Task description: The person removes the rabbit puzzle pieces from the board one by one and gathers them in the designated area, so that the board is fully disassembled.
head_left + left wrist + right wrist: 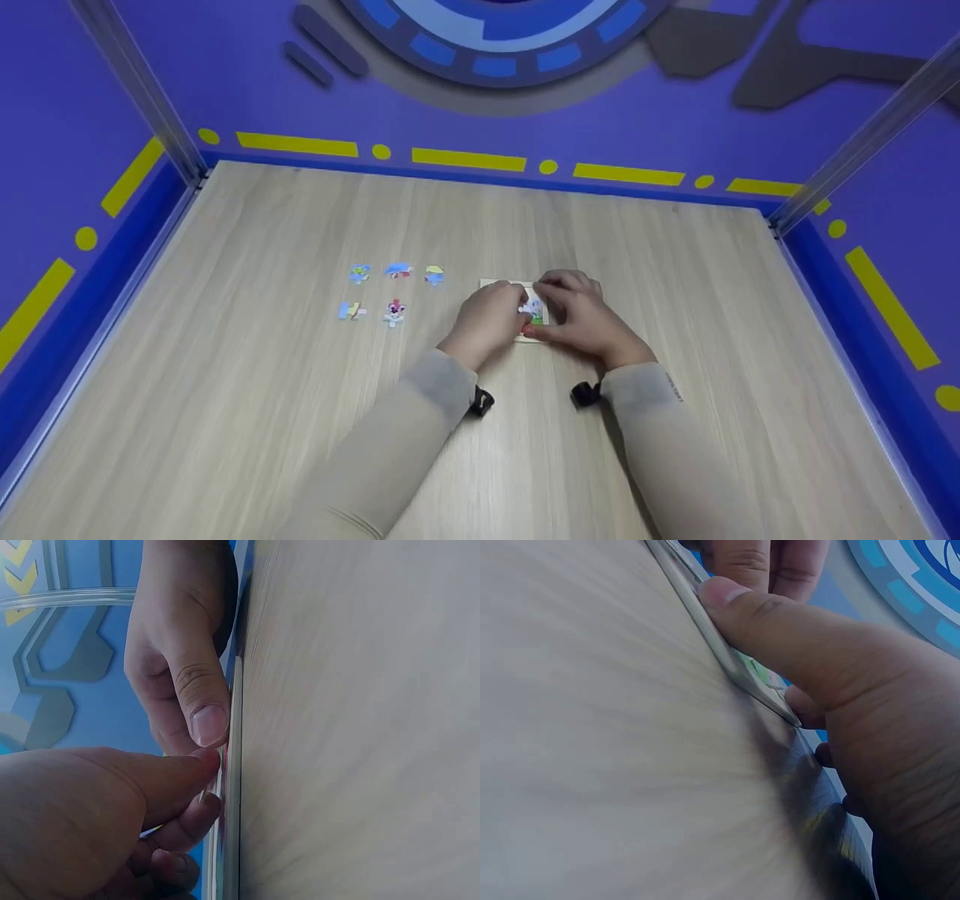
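A small square jigsaw tray (pixel 531 342) with a pale wooden rim lies on the table, partly hidden under both hands. Colourful picture pieces (pixel 535 309) show inside it, with a red patch by the thumbs. My left hand (pixel 491 315) is over the tray's left half, pinching a thin jigsaw piece (pixel 202 797) between thumb and fingers; mostly its edge shows. From the right, my right hand (pixel 589 319) grips the tray, its thumb (pixel 780 622) along the near rim and the other fingers at the right and far sides.
Left of the tray, several loose jigsaw pieces lie in two rows, among them a blue and red one (pixel 398 269) and one with a cartoon face (pixel 394 313). The wooden table (pixel 262 420) is enclosed by purple-blue panels (pixel 480 127) at the back and sides.
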Demonstrator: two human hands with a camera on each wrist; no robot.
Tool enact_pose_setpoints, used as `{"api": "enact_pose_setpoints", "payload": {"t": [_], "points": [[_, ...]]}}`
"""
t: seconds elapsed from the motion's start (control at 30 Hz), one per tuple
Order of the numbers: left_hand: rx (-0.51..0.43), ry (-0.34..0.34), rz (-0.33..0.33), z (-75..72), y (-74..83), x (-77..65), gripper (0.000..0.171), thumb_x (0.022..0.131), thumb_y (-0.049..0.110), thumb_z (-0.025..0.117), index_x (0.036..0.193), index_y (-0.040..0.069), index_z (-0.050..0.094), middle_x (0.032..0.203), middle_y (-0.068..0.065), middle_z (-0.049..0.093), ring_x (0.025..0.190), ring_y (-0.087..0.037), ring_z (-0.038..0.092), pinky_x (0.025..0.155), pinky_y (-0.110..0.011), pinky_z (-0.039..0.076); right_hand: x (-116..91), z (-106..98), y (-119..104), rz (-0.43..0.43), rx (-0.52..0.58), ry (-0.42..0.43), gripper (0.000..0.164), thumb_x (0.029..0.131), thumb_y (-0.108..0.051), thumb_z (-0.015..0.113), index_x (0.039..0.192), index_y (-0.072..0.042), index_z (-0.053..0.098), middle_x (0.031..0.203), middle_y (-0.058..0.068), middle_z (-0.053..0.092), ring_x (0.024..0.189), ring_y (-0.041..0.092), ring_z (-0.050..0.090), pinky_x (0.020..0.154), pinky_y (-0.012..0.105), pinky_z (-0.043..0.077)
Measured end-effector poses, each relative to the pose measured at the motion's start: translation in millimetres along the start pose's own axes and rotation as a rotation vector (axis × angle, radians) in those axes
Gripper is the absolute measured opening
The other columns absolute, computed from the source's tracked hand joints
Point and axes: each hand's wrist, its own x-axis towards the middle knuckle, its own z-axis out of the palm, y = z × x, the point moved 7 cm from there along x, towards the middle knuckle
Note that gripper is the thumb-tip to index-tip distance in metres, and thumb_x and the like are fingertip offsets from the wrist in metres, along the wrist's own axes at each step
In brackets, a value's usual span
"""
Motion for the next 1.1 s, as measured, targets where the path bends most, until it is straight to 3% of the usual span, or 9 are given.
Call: {"api": "enact_pose_setpoints", "payload": {"t": [0.17, 0.27, 0.43, 0.73, 0.93, 1.1], "points": [[-0.017, 0.002, -0.009, -1.8, -1.2, -1.2, 0.030, 0.112, 0.030, 0.073, 0.131, 0.007, 0.078, 0.129, -0.009, 0.079, 0.124, -0.029, 0.075, 0.110, -0.046, 0.060, -0.7, 0.0, -0.6, 0.001, -0.005, -0.002, 0.087, 0.090, -0.057, 0.094, 0.156, -0.006, 0.068, 0.158, 0.009, 0.061, 0.156, 0.033, 0.046, 0.134, 0.055, 0.026], [-0.045, -0.012, -0.018, -14.1, 3.1, -7.6, 0.030, 0.112, 0.029, 0.073, 0.132, 0.007, 0.078, 0.130, -0.010, 0.079, 0.124, -0.031, 0.075, 0.112, -0.047, 0.060, -1.0, 0.0, -0.4, 0.005, -0.003, -0.004, 0.086, 0.090, -0.057, 0.093, 0.155, -0.006, 0.068, 0.159, 0.009, 0.060, 0.157, 0.033, 0.045, 0.135, 0.056, 0.026], [-0.104, 0.003, -0.023, -31.9, -4.5, -13.0, 0.031, 0.112, 0.029, 0.074, 0.134, 0.008, 0.078, 0.133, -0.009, 0.078, 0.126, -0.029, 0.074, 0.115, -0.047, 0.058, -0.6, 0.6, 0.3, 0.009, -0.012, -0.008, 0.086, 0.090, -0.055, 0.094, 0.157, -0.008, 0.068, 0.160, 0.009, 0.059, 0.157, 0.033, 0.044, 0.134, 0.058, 0.027], [-0.136, 0.037, -0.062, -68.7, -40.5, -45.7, 0.032, 0.113, 0.028, 0.071, 0.140, 0.010, 0.075, 0.141, -0.007, 0.074, 0.131, -0.027, 0.071, 0.119, -0.048, 0.056, 0.3, 1.6, 0.8, 0.038, -0.038, -0.025, 0.086, 0.090, -0.053, 0.095, 0.158, -0.009, 0.067, 0.162, 0.008, 0.058, 0.160, 0.034, 0.041, 0.136, 0.060, 0.025], [-0.109, 0.049, -0.050, -89.8, -66.1, -68.1, 0.028, 0.112, 0.025, 0.074, 0.135, 0.009, 0.077, 0.135, -0.008, 0.076, 0.122, -0.028, 0.073, 0.111, -0.049, 0.059, -0.3, 1.5, 0.8, 0.054, -0.033, -0.027, 0.087, 0.089, -0.056, 0.094, 0.158, -0.010, 0.067, 0.164, 0.006, 0.057, 0.162, 0.033, 0.039, 0.136, 0.059, 0.025], [-0.120, 0.017, -0.044, -96.7, -82.7, -81.0, 0.027, 0.110, 0.023, 0.077, 0.132, 0.008, 0.078, 0.130, -0.008, 0.079, 0.113, -0.028, 0.072, 0.102, -0.048, 0.060, -1.0, 2.3, 0.7, 0.057, -0.024, -0.026, 0.088, 0.089, -0.054, 0.095, 0.158, -0.008, 0.066, 0.163, 0.006, 0.057, 0.161, 0.032, 0.040, 0.136, 0.057, 0.026]]}}
